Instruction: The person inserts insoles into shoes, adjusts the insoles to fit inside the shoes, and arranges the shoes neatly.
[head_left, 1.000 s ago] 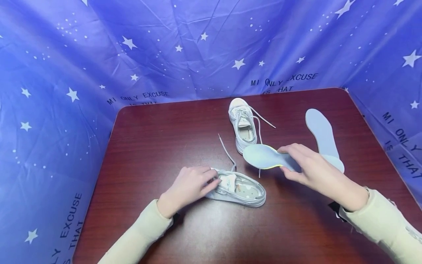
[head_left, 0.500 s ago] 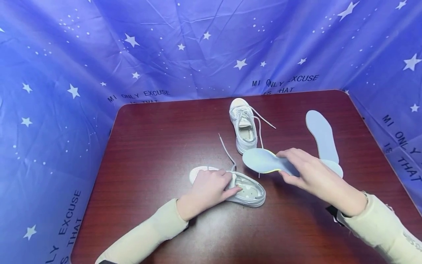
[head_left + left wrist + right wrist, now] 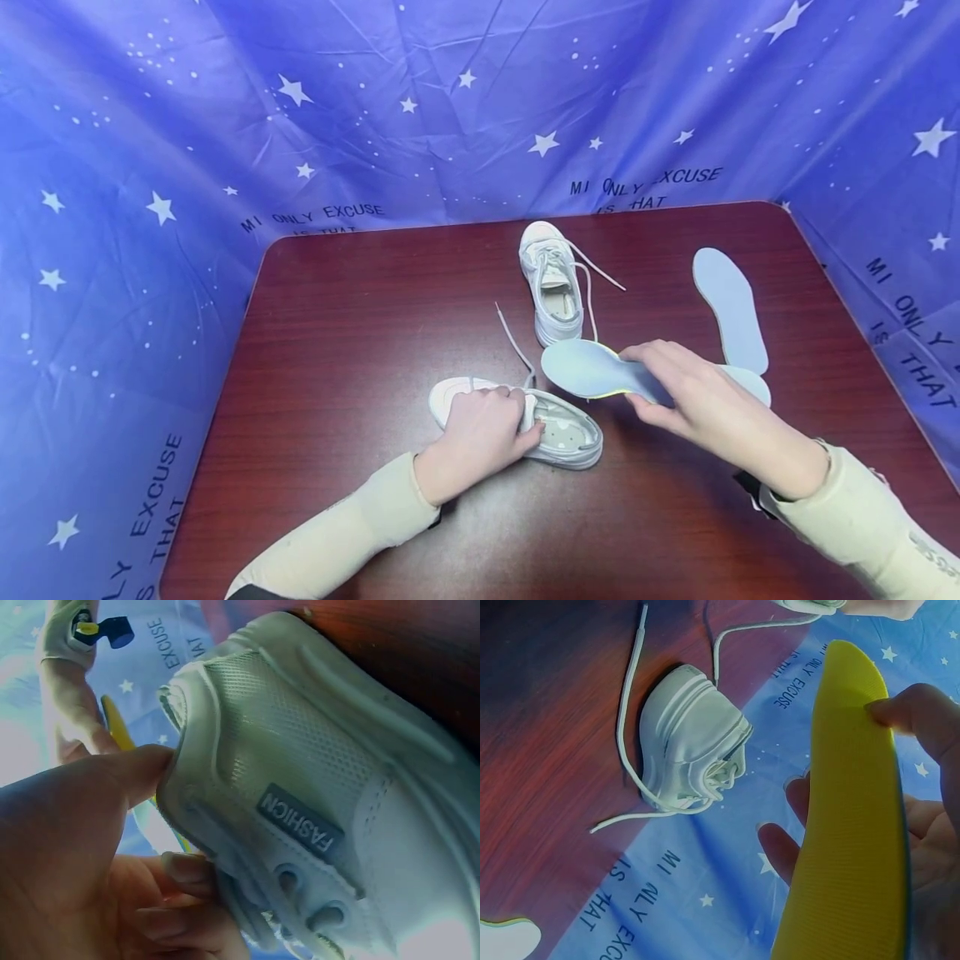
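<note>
A white lace-up shoe (image 3: 570,454) lies at the near middle of the table, toe to the left. My left hand (image 3: 480,433) grips it near the opening, thumb at the collar edge and fingers by the laces. The left wrist view shows the side of this shoe (image 3: 300,727) with a "FASHION" tag. To its right, my right hand (image 3: 697,392) pinches an insole (image 3: 581,368) by its edges above the table. The insole is pale blue on top; its yellow face (image 3: 855,802) fills much of the right wrist view. The palm side of my right hand is partly hidden.
A second white shoe (image 3: 558,321) stands behind, toe away, laces trailing right. Another pale insole (image 3: 727,296) lies at the far right of the dark red table (image 3: 360,325). A blue star-patterned curtain (image 3: 420,150) surrounds the table. A loose lace (image 3: 513,337) points away from the near shoe.
My left hand has moved right along the near shoe, from its toe area to a grip by the opening. The insole in my right hand has shifted slightly left and nearer.
</note>
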Motion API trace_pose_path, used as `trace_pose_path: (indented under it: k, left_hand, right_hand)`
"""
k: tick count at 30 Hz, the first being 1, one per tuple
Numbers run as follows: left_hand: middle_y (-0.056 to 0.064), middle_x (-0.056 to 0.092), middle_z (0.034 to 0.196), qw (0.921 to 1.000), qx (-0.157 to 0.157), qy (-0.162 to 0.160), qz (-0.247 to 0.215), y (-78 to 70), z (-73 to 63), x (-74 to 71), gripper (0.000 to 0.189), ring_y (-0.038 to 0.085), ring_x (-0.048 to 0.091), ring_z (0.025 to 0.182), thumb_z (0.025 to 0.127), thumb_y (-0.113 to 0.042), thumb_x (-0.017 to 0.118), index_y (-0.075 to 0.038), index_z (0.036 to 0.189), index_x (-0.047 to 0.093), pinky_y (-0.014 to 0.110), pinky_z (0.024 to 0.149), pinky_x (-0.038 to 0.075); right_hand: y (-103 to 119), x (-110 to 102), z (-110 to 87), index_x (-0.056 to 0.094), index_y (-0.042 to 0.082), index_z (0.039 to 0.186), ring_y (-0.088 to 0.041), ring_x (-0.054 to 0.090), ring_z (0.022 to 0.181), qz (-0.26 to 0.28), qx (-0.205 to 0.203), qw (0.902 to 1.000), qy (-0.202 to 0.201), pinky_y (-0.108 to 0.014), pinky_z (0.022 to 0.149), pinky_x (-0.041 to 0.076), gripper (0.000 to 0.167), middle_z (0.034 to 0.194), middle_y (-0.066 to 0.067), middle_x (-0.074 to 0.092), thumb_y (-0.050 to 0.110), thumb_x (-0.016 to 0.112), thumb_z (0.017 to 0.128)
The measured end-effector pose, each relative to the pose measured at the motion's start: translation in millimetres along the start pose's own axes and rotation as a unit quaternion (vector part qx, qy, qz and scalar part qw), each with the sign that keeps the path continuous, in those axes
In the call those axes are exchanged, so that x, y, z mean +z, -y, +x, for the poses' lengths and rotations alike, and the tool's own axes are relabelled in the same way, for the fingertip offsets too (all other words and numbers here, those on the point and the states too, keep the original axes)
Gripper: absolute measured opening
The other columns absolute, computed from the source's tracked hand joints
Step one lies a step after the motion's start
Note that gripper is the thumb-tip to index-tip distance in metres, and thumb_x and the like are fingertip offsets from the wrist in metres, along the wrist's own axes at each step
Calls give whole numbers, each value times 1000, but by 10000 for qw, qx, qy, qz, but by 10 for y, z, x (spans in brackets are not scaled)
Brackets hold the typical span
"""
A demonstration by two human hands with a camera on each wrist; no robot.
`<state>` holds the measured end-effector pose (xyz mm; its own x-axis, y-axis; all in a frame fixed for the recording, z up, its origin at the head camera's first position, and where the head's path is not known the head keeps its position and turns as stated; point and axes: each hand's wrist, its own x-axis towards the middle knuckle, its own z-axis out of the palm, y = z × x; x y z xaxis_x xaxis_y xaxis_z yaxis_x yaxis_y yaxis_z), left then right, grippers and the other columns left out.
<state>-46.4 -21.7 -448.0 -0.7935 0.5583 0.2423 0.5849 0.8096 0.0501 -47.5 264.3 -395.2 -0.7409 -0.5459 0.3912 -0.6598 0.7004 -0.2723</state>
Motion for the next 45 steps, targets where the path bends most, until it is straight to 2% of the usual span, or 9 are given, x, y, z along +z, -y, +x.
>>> trace_pose_path:
  k: [8, 16, 20, 23, 26, 32, 39, 42, 45]
  left_hand:
    - [2, 60, 62, 9993, -109, 326, -140, 20, -18, -109, 34, 22, 64, 56, 87, -38, 72, -14, 67, 58, 37, 41, 40]
    - [4, 59, 60, 9990, -67, 50, -448, 68, -35, -200, 28, 24, 64, 54, 84, -24, 69, -13, 66, 51, 38, 42, 41]
    - [2, 52, 55, 9975, -117, -80, -698, 88, -33, -218, 28, 23, 58, 49, 82, -16, 67, -14, 63, 47, 38, 40, 39]
    - [0, 47, 53, 9952, -193, -44, -956, 109, -41, -229, 28, 21, 51, 46, 81, -12, 66, -14, 63, 45, 38, 40, 38]
    - [-1, 44, 54, 9929, -260, 53, -1162, 140, -46, -226, 27, 20, 48, 47, 82, -10, 65, -14, 64, 45, 39, 42, 38]
    - [0, 44, 56, 9886, -245, 58, -1482, 214, -26, -209, 24, 22, 52, 51, 87, -9, 61, -12, 68, 46, 42, 45, 42]
    - [-4, 38, 58, 9766, -472, 346, -2069, 255, 16, -188, 27, 19, 48, 54, 93, -11, 56, -15, 69, 44, 38, 48, 39]
    - [-4, 42, 58, 9741, -558, 414, -2153, 242, 35, -184, 28, 21, 52, 55, 95, -13, 54, -16, 69, 45, 39, 49, 40]
    - [-4, 45, 57, 9748, -603, 385, -2115, 222, 46, -177, 27, 22, 53, 54, 95, -14, 55, -17, 69, 47, 40, 50, 40]
  right_hand:
    - [18, 11, -7, 63, 3, 124, -14, 60, 92, 66, -34, 10000, -16, -30, 81, 46, 45, 108, -2, 68, 16, 75, 82]
    - [37, 7, -26, 63, 4, 125, -17, 61, 92, -24, -4, 10000, 15, -37, 78, 50, 45, 108, -3, 68, 18, 74, 84]
    - [50, 15, -27, 62, 3, 125, -17, 61, 91, 38, -29, 10000, 51, -39, 78, 51, 45, 109, -3, 68, 18, 74, 84]
    - [65, 21, -36, 62, 3, 124, -16, 61, 91, 94, -86, 9999, 57, -37, 80, 50, 44, 108, -2, 68, 18, 73, 85]
    - [81, 27, -47, 63, 3, 123, -15, 60, 90, 145, -192, 9997, 47, -35, 81, 48, 41, 107, 0, 67, 21, 71, 88]
    - [105, 9, -55, 63, 5, 122, -13, 59, 90, 138, -305, 9994, 61, -31, 82, 46, 36, 108, 2, 66, 26, 65, 93]
    - [95, -20, -58, 64, 8, 117, -10, 56, 85, 72, -526, 9983, 233, -35, 75, 48, 32, 103, 8, 63, 22, 68, 89]
    - [94, -14, -52, 65, 9, 115, -9, 53, 81, -88, -700, 9970, 308, -37, 72, 47, 31, 96, 9, 61, 24, 67, 88]
    - [102, 3, -44, 65, 9, 114, -9, 53, 81, -176, -817, 9957, 406, -35, 72, 46, 32, 93, 9, 60, 24, 69, 87]
